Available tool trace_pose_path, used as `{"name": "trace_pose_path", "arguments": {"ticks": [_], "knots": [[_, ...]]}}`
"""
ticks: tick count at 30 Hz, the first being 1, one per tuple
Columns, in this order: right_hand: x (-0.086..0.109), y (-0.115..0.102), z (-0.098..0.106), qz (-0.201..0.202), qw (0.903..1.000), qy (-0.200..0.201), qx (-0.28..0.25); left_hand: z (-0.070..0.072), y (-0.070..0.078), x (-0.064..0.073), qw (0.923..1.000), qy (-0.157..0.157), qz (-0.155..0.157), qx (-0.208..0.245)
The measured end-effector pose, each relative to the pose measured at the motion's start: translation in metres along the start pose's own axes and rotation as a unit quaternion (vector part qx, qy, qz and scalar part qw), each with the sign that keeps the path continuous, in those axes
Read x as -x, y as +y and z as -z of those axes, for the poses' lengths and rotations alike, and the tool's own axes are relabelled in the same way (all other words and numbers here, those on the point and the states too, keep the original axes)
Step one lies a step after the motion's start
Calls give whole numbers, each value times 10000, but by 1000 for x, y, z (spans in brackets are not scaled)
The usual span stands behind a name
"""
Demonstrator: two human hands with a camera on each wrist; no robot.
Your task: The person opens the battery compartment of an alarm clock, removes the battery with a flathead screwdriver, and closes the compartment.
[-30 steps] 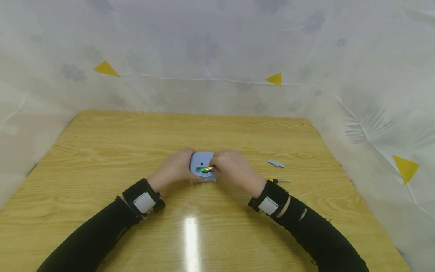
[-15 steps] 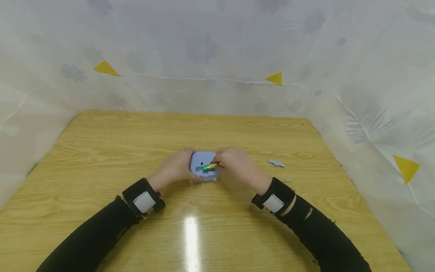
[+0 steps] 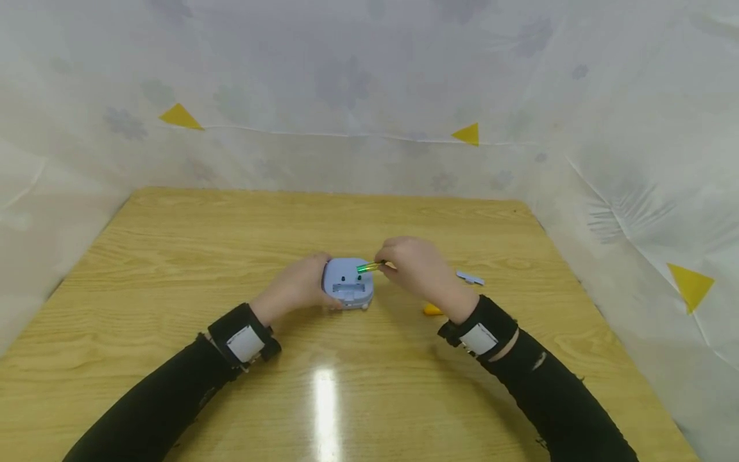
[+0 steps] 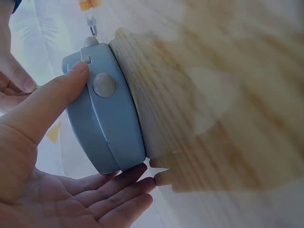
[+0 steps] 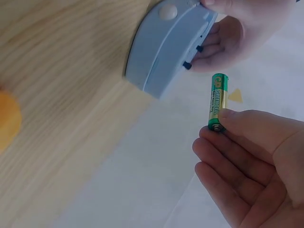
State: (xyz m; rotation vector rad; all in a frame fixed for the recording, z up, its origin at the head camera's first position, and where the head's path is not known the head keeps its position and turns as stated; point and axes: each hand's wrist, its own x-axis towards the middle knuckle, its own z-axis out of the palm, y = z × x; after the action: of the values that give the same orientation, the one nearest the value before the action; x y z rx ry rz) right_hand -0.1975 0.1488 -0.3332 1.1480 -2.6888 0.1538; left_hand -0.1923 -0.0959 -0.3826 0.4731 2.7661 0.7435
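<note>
My left hand (image 3: 299, 282) grips a light blue rounded device (image 3: 348, 266) by its left side, thumb on the near edge and fingers on the far side. The device rests on the table with its open battery compartment (image 3: 346, 289) facing up; two small dark pegs stand beside the compartment. In the left wrist view, the thumb presses the side of the blue case (image 4: 111, 128), near a pale round knob (image 4: 104, 85). My right hand (image 3: 418, 269) pinches one end of a green and gold battery (image 5: 218, 99) between thumb and index finger, above the device's upper right and apart from it.
A narrow blue-grey cover piece (image 3: 470, 278) lies on the table (image 3: 260, 224) to the right. Under the right wrist a yellow screwdriver handle (image 3: 432, 309) shows; its shaft is hidden in the head view. Pale patterned sheeting (image 3: 346, 77) hangs around the table.
My right hand has lifted the battery out of the compartment and moved up and to the right with it. My left hand and the device have stayed in place.
</note>
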Motion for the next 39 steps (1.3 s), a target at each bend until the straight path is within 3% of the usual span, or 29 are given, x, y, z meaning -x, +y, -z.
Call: {"name": "trace_pose_path", "arguments": {"ticks": [7,16,28,39], "knots": [[5,17,2,-266,9996,123,-8,0,1,2,10000,25,32,77],[20,48,-7,-842,9963,3,161,-1,1,2,9999,7,47,104],[41,78,-13,-1293,9900,-503,241,0,1,3,10000,51,27,29],[57,84,-24,-1503,9836,-994,-42,1,2,4,10000,38,31,81]]}}
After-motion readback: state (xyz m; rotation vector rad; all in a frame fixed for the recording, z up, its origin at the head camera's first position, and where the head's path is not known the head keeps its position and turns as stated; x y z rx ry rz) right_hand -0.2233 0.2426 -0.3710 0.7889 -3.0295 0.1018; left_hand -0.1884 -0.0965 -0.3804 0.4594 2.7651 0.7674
